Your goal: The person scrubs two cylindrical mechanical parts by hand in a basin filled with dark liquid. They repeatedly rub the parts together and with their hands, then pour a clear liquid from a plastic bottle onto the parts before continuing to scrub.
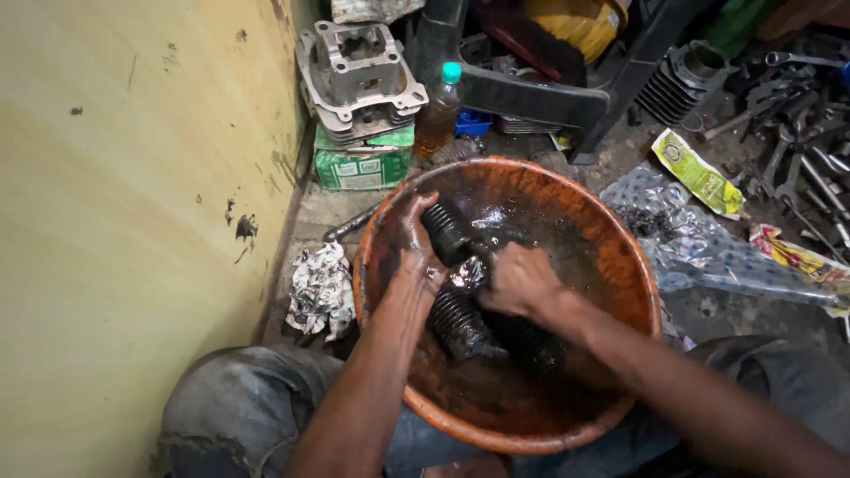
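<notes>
An orange basin (620, 248) holding dark oily liquid sits between my knees. Inside it my left hand (414, 257) grips a black ribbed rubber boot (445, 232) on a greasy shaft. My right hand (518, 281) closes on the shiny metal joint (467, 273) at the middle of the same shaft. A second black ribbed boot (459, 323) lies lower in the basin, below both hands, with another dark ribbed part (536, 343) beside it.
A yellow wall (133, 221) runs along the left. Behind the basin stand a metal engine casing (359, 75) on a green box (363, 164), a bottle with a teal cap (440, 111), and a finned cylinder (686, 80). Crumpled paper (320, 288), plastic sheet (708, 248), spanners (797, 159) lie around.
</notes>
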